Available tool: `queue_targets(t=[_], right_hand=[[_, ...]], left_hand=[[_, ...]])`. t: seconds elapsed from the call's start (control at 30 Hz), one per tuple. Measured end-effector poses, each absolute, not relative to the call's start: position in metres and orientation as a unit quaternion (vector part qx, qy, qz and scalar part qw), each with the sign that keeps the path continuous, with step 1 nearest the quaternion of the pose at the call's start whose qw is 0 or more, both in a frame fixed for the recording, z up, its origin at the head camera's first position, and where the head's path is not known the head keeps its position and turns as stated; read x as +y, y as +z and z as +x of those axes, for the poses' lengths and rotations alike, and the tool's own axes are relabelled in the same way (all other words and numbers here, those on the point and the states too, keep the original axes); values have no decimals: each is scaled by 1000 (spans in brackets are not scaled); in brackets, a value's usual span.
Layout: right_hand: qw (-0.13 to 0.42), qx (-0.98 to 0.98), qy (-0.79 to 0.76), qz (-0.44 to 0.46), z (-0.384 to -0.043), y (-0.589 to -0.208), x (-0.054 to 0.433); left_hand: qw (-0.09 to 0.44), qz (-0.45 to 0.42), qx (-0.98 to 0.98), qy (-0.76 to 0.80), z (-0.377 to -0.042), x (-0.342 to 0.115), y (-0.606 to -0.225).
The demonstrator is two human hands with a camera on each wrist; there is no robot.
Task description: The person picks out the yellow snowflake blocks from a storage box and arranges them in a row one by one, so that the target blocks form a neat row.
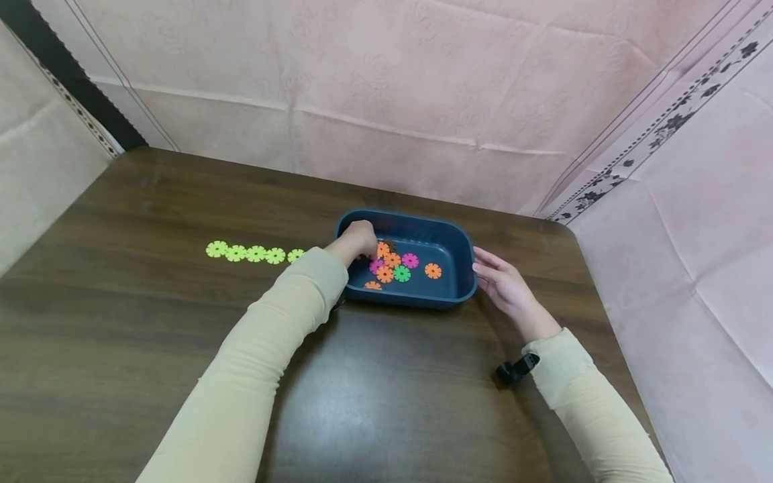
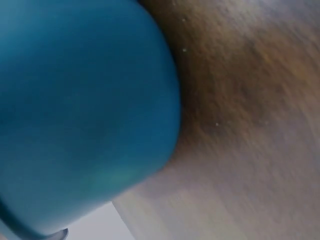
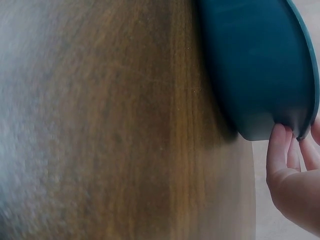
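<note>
A blue plastic tray stands on the table, holding several flower-shaped discs. Among them are orange, green and magenta ones. My left hand reaches over the near-left rim, down among the discs at the tray's left end. Its fingertips are hidden, and I cannot tell whether they pinch a disc. At the right end my right hand touches the tray's outer wall with nearly straight fingers, just under the rim. In the left wrist view the tray's wall hides the hand.
A row of several yellow-green flower discs runs along the brown wooden table left of the tray, its right end meeting the left sleeve. Pale patterned cloth hangs behind the table and at both sides.
</note>
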State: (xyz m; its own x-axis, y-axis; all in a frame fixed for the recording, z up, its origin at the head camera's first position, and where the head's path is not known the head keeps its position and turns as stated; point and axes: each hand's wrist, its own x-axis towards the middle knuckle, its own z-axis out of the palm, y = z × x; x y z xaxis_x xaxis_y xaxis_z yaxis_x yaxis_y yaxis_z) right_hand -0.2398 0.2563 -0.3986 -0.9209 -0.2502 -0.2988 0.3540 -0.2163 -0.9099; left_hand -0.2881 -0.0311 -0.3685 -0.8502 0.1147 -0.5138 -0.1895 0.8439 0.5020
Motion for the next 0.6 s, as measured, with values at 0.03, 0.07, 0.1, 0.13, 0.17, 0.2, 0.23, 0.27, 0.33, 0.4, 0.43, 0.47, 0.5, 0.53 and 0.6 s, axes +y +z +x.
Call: queue_targets(t=[0.03, 0.07, 0.1, 0.13, 0.17, 0.2, 0.23, 0.27, 0.33, 0.4, 0.43, 0.47, 0.5, 0.53, 0.6], right_hand=[[192, 598, -777, 43, -240, -399, 256], [193, 599, -776, 41, -240, -399, 257], [193, 600, -775, 41, -240, -399, 257], [193, 602, -774, 40, -239, -398, 257], [191, 604, -773, 40, -239, -398, 257], [192, 606, -771, 40, -239, -398, 257], [192, 606, -771, 40, -239, -398, 257], [193, 607, -770, 40, -239, -398, 257], [193, 610, -768, 41, -239, -398, 257], [194, 611, -767, 43, -239, -398, 257], [194, 611, -766, 44, -239, -398, 257], [193, 612, -766, 45, -239, -398, 256], [195, 609, -767, 45, -240, -398, 257], [195, 609, -767, 47, -240, -397, 257], [195, 610, -767, 51, -240, -397, 257]], left_hand=[[274, -22, 920, 281, -288, -31, -369], [274, -24, 919, 283, -289, -31, -369], [273, -25, 918, 285, -289, -31, -370], [271, -27, 918, 289, -289, -32, -370], [269, -30, 917, 294, -289, -32, -371], [266, -32, 916, 298, -290, -32, -372], [262, -35, 915, 304, -291, -33, -373], [258, -40, 914, 311, -292, -33, -374], [250, -50, 910, 327, -293, -34, -376], [246, -57, 906, 338, -295, -35, -378], [245, -60, 905, 343, -295, -35, -379], [245, -62, 903, 346, -296, -35, -379], [246, -64, 902, 349, -296, -35, -379], [248, -66, 900, 351, -297, -35, -380], [251, -69, 899, 352, -298, -36, -379]])
